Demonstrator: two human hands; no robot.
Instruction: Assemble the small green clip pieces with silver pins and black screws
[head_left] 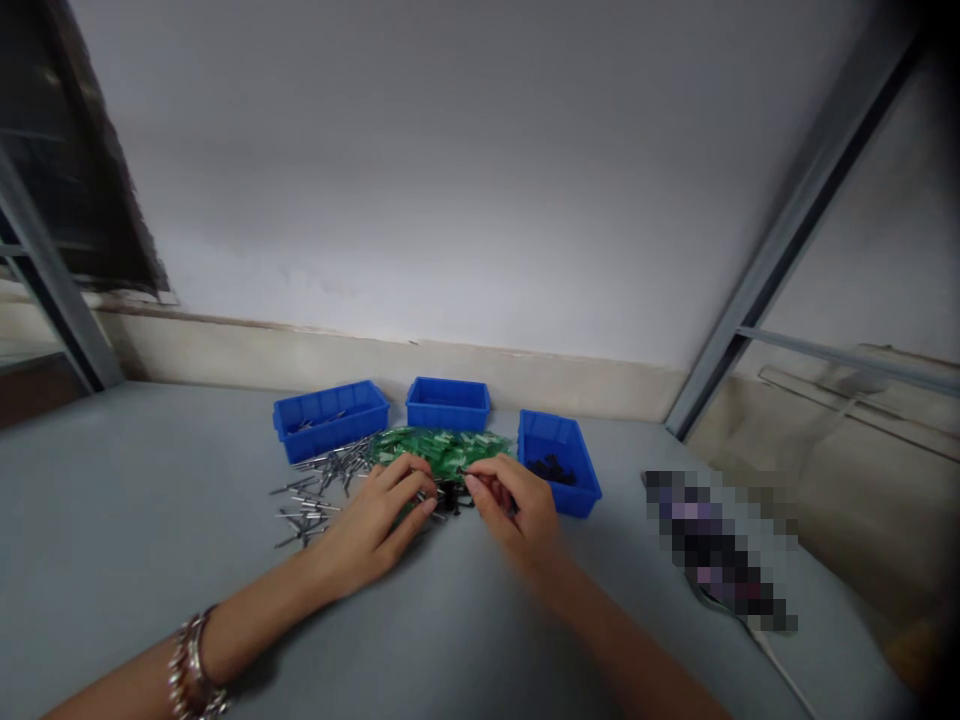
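My right hand [517,498] pinches a small black part [463,471] between thumb and fingertips. Just to its left, my left hand [396,508] has its fingers curled and thumb drawn in; whatever they hold, if anything, is hidden. Between the hands lies a little heap of black parts [450,497] on the table. Behind them rests a clear plastic bag of green pieces [442,450]. Loose silver metal rods [304,520], some with a wider end, are scattered left of my left hand.
Three blue bins stand at the back: the left bin [334,440] contains a few metal pieces, the middle bin [448,415] shows nothing inside, and the right bin [581,500] holds black parts. A blurred-out object [720,550] and a cable [780,665] lie right on the grey table [187,500].
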